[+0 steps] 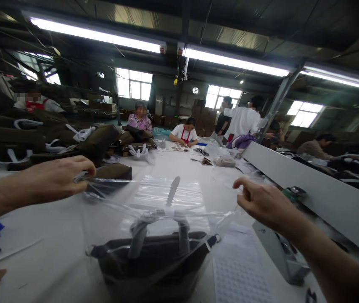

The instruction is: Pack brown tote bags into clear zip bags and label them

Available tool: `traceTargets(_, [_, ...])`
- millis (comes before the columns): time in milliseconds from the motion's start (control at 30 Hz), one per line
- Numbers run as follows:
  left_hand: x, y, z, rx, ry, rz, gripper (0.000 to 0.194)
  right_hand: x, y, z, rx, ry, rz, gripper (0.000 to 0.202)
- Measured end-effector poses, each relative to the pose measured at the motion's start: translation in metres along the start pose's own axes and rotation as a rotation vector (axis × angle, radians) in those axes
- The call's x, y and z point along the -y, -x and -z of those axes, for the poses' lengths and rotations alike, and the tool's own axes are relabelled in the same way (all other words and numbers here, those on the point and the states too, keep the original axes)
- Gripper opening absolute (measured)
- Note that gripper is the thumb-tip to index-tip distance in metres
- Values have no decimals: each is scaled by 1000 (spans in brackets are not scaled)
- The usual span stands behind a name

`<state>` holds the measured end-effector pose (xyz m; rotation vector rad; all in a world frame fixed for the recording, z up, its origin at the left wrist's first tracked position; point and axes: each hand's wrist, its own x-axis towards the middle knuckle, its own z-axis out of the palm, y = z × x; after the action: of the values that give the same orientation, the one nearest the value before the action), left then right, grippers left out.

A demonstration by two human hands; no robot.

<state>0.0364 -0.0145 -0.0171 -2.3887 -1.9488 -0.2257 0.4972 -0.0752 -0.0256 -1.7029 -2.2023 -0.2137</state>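
A dark handbag (154, 261) with wrapped, upright handles (183, 235) stands at the near middle of the white table, inside a clear plastic bag (104, 219). My left hand (62, 176) is closed on the upper left edge of the plastic bag. To the right of the bag's mouth, my right hand (255, 198) hovers with curled fingers a little apart and nothing between them. Behind the handbag lie flat clear plastic sheets (154, 191) with a grey serrated shape showing on them.
Dark bags with white-wrapped handles are piled at the left (94, 141). Printed paper (239, 265) and a grey device (280, 252) lie at the right, beside a long white panel (293, 181). A person in a red apron (184, 134) sits at the far end; others are beyond.
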Motion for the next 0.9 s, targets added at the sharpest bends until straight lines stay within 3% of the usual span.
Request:
traceTargets(67, [-16, -5, -6, 6, 51, -69, 31, 31, 2, -13, -191, 43, 230, 28])
traceTargets(100, [-24, -8, -10, 14, 92, -88, 31, 48, 0, -24, -211, 14, 374, 30])
traceTargets(167, [-36, -14, -17, 5, 177, -86, 34, 80, -7, -49, -125, -70, 562, 32])
traceTargets(267, [-44, -19, -20, -51, 279, -30, 35, 109, -27, -85, 33, -128, 526, 46])
traceTargets(367, [-45, -17, -14, -76, 306, 5, 34, 117, -44, -100, 101, -155, 465, 44])
traceTargets(533, [-38, -18, -12, -141, 351, 35, 33, 115, -59, -92, 215, -173, 460, 22])
traceTargets(667, [-32, -20, -14, -158, 337, -16, 41, 109, -75, -83, 389, -203, 506, 25])
traceTargets(733, [-34, -16, -13, -272, 266, -95, 46, 107, -84, -79, 518, -209, 546, 24])
traceTargets(800, [-36, -9, -13, -381, 172, -319, 51, 107, -92, -77, 638, -235, 584, 25])
traceTargets(833, [-36, -6, -15, -376, 122, -458, 57, 108, -96, -77, 677, -251, 587, 27])
traceTargets(900, [-27, -3, -22, -246, 46, -657, 70, 106, -102, -77, 710, -280, 557, 30])
